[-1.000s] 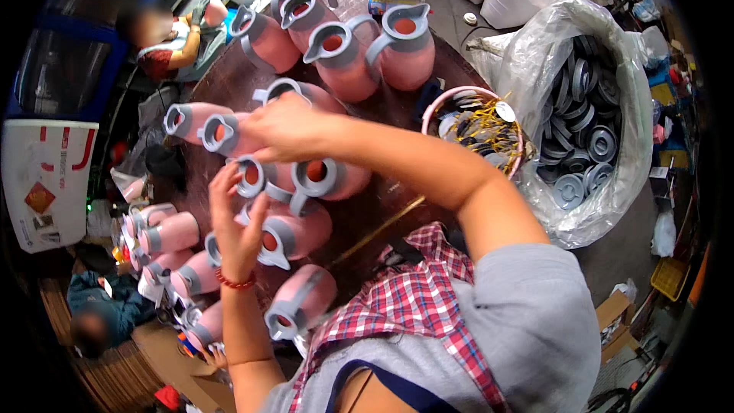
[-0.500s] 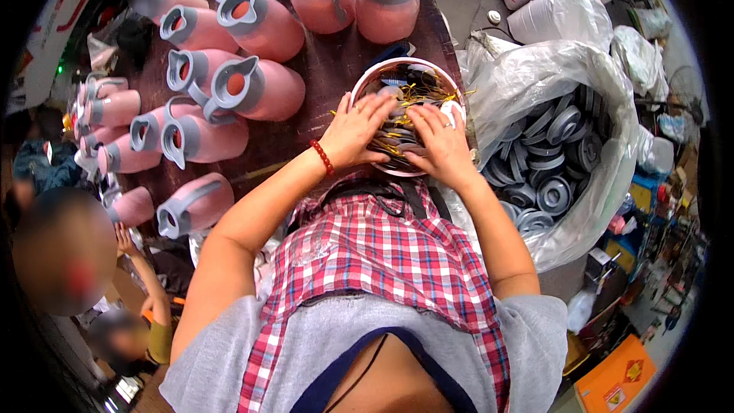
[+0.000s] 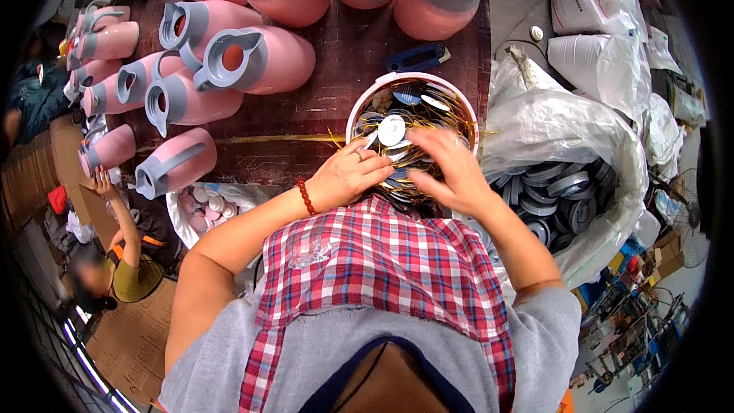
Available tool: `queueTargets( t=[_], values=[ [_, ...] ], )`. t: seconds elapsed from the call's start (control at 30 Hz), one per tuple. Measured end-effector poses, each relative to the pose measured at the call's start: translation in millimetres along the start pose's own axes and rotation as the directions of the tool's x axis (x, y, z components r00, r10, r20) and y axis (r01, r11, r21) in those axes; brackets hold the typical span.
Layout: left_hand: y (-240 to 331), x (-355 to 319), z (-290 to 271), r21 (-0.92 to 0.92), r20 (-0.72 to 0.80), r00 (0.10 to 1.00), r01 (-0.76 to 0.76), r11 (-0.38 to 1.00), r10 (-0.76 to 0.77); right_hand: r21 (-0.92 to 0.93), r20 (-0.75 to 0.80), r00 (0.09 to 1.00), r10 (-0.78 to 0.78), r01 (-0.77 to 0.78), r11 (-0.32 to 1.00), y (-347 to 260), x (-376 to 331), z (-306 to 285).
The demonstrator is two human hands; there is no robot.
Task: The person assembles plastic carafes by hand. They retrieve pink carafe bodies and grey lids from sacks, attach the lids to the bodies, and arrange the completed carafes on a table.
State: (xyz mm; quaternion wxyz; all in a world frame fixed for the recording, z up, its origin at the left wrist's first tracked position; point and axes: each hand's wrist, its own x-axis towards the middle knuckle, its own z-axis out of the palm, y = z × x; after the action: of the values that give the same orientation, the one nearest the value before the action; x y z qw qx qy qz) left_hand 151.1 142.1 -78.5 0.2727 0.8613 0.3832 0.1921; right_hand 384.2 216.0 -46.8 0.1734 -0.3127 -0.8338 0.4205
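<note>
A round tub with a pale pink rim (image 3: pixel 356 111) stands at the table's near edge, full of round hang tags (image 3: pixel 405 94) on gold strings. A white round tag (image 3: pixel 391 131) lies face up on the pile. My left hand (image 3: pixel 353 176), with a ring and a red bead bracelet, rests at the tub's near left side, fingers stretched over the tags. Over the right part of the tub, my right hand (image 3: pixel 453 172) has thumb and fingers spread apart, slightly blurred. Nothing shows held in either hand; their palms are hidden.
Several pink jugs (image 3: pixel 279 61) with grey handles stand on the dark red table (image 3: pixel 336 53). A dark blue tool (image 3: pixel 417 58) lies beyond the tub. To the right, a clear plastic bag (image 3: pixel 612 138) holds grey lids (image 3: pixel 573 183). Another person (image 3: pixel 130 271) is at the left.
My hands have drawn back toward the tub's near side and sit farther apart, uncovering the white tag. The view has shifted, so the table's things appear larger.
</note>
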Motion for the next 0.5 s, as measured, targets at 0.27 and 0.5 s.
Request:
queueTargets(
  t=[0.27, 0.5],
  values=[
    [-3.7, 10.9, -13.5, -0.041, -0.114, 0.987, 0.113, 0.993, -0.117, -0.176, 0.249, 0.969, 0.006, 0.039, 0.984, 12.0, 13.7, 12.8],
    [-9.0, 25.0, -20.9, -0.192, 0.334, 0.93, 0.224, 0.956, -0.151, 0.246, 0.285, 0.951, 0.12, -0.193, 0.95, 21.4, 9.6, 2.2]
  ],
)
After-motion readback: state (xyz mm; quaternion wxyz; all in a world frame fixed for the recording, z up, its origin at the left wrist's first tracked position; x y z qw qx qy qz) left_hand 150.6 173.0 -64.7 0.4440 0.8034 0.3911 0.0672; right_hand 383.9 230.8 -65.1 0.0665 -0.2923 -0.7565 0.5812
